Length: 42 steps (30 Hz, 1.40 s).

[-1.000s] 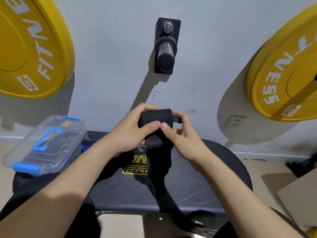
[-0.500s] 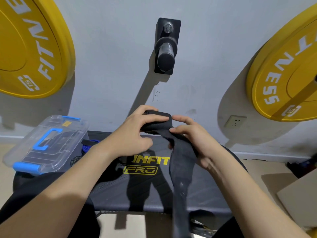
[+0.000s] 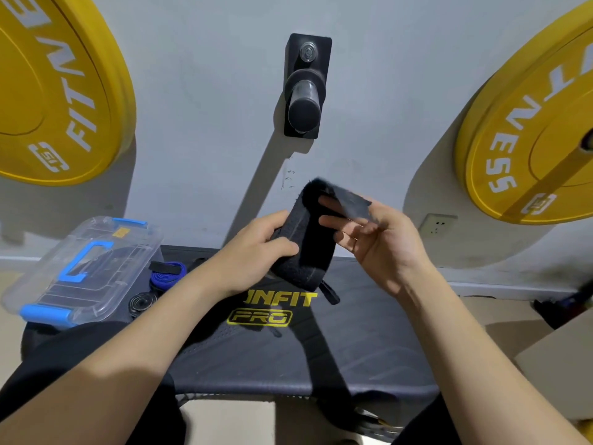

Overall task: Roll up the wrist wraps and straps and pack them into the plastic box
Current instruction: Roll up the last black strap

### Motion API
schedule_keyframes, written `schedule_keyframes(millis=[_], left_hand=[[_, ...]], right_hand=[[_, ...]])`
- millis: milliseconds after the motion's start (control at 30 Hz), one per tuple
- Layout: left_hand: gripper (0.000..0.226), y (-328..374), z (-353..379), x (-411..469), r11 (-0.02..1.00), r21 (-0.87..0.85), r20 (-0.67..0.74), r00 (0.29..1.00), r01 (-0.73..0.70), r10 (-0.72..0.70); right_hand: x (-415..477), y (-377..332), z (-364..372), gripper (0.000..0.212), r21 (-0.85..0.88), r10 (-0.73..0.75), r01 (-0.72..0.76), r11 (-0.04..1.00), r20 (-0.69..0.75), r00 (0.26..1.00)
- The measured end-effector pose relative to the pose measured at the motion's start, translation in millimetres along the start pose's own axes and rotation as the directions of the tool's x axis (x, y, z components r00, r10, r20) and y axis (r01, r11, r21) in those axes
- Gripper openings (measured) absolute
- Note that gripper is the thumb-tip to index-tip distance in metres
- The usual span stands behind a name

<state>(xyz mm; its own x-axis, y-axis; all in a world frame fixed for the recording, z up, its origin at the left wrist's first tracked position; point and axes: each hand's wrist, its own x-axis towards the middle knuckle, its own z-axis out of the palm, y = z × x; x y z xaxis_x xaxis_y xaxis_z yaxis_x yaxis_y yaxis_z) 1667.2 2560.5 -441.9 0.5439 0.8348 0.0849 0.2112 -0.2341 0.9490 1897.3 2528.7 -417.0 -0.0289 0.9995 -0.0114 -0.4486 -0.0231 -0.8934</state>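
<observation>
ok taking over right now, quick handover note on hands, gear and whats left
Left hand grips the mostly rolled black wrap above the bench. Right hand is open, fingers touching the wrap's loose end.
Box sits lid on at the bench's left, blue strap beside it.
Done: wrap nearly rolled.
Left: fasten the end, open the box, pack wrap and strap.

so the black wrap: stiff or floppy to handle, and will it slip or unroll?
The wrap is probably floppy: its free end bends across the right hand. It is likely light, since the left hand alone grips the roll. The fuzzy fabric looks grippy, not slippery, but if released it may unroll.
</observation>
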Motion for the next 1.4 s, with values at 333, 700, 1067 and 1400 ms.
schedule_keyframes(millis=[333, 700, 1067, 1400], left_hand=[[0.029, -6.2, 10.4, 2.1, 0.976, -0.214, -0.206, 0.975, 0.035, -0.081], [0.123, -2.5, 35.3, -11.0, 0.93, 0.361, -0.32, 0.946, 0.071, 0.052], [0.113, -9.4, 23.5, -6.9, 0.875, 0.484, -0.308, 0.935, -0.003, 0.173], [0.091, 0.7, 15.1, -7.2, 0.859, 0.504, -0.303, 0.913, -0.091, 0.275]], right_hand=[[-0.3, 35.9, 24.2, 0.047, -0.346, 0.286, -0.318, 0.883, -0.142, 0.948], [-5.3, 57.9, 42.7, 0.039, -0.316, 0.101, -0.118, 0.941, -0.07, 0.992], [-3.9, 50.1, 29.9, 0.045, -0.505, 0.153, -0.122, 0.855, 0.021, 0.988], [-6.3, 44.9, 28.9, 0.047, -0.304, 0.234, -0.221, 0.927, 0.009, 0.972]])
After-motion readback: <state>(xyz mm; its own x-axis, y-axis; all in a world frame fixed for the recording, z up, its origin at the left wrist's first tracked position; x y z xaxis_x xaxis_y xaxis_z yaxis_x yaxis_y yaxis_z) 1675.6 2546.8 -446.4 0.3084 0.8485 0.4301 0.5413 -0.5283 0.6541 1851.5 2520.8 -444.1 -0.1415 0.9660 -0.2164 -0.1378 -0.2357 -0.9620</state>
